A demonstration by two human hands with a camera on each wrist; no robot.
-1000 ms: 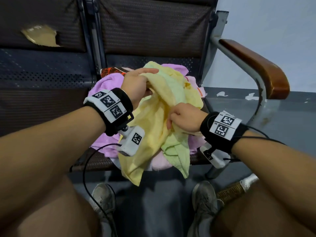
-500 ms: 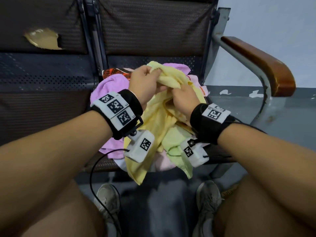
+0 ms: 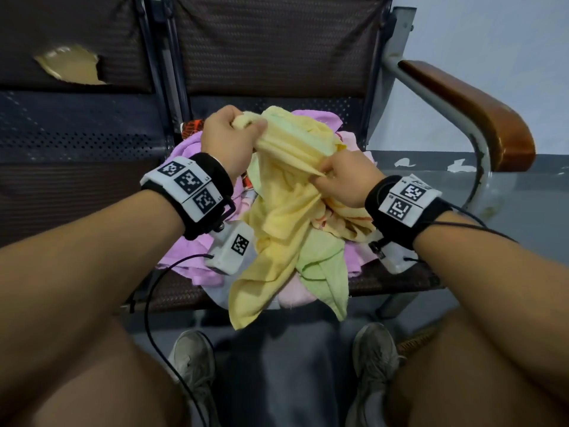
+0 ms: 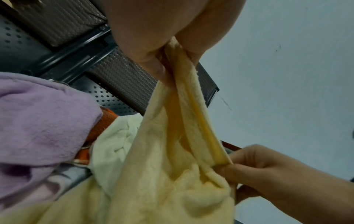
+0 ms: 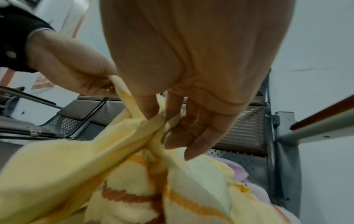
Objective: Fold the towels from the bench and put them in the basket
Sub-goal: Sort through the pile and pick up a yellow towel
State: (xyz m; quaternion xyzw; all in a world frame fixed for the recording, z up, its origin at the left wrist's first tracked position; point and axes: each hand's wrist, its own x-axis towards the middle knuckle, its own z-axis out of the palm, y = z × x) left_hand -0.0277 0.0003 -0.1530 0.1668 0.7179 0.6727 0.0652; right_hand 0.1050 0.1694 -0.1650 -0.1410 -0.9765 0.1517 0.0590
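nearest the camera, two bare knees and a pair of grey worn sneakers (image 3: 192, 359) are framing the floor; a woven brown edge (image 3: 412, 342) by the right shoe is showing, too cropped to say whether it is the basket.

above the knees, the right hand (image 3: 345, 177) is pinching a hem of the pale yellow terry towel (image 3: 277, 229) between thumb and fingertip, the other fingers hanging loose. further out, the left hand (image 3: 229, 140) is clenching a bunched end of the same towel in a full fist. the towel is hanging between both hands, its tail drooping past the front of the dark perforated metal bench seat (image 3: 397, 277), over the heap.

beneath and behind it, a light green cloth (image 3: 323, 266), a lilac fleecy towel (image 3: 187, 149), a yellow cloth with orange stripes (image 5: 134, 195) and an orange patterned item (image 3: 192, 129) are lying tangled.

risks, as judged: the light pinch is likely to slip if the hem is pulled taut — and lifting may drag the green cloth off the seat edge, since the two are overlapping.

hidden: the towel's far corners, the lower heap, and the basket itself — not identifiable. the wooden brown armrest (image 3: 468, 109) is standing at far right.
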